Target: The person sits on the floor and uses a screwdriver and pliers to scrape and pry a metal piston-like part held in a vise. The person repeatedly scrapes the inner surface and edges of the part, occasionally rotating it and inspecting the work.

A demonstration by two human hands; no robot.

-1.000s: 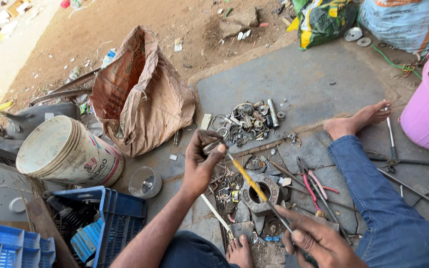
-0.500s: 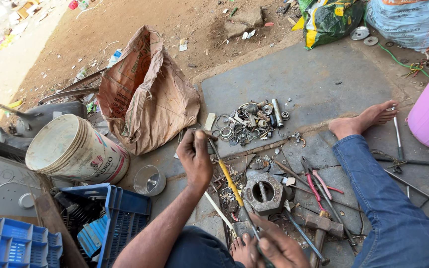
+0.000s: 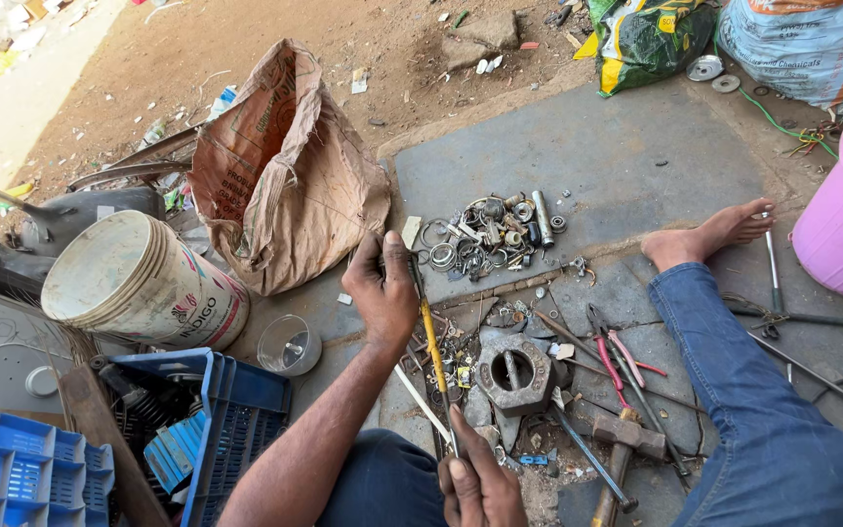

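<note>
Since the earlier pictures the right hand (image 3: 480, 483) has been drawn back toward the body and now lies at the lower end of the long tool (image 3: 433, 353), while the left hand (image 3: 382, 290) has stayed at its upper end. The tool is seen as a thin rod with a yellow shaft, darker and metallic near both ends, laid almost upright in the picture and tilted slightly. Its top is enclosed by the left hand, whose fingers are curled tightly around it; its lower tip is pinched by the right hand, fingers closed on it.

Just right of the gripped shaft a heavy grey hexagonal metal part (image 3: 513, 374) with a round hole is lying on the stone slab (image 3: 597, 156). Above and to the right of the left hand's grip a heap of small rings and bearings (image 3: 488, 237) is spread. Red-handled pliers (image 3: 613, 351) and a hammer (image 3: 622, 444) are found further right, beside a leg in blue jeans (image 3: 743, 390). Left of the grip a white bucket (image 3: 139, 283), a brown sack (image 3: 280, 171) and a blue crate (image 3: 202, 429) are placed
</note>
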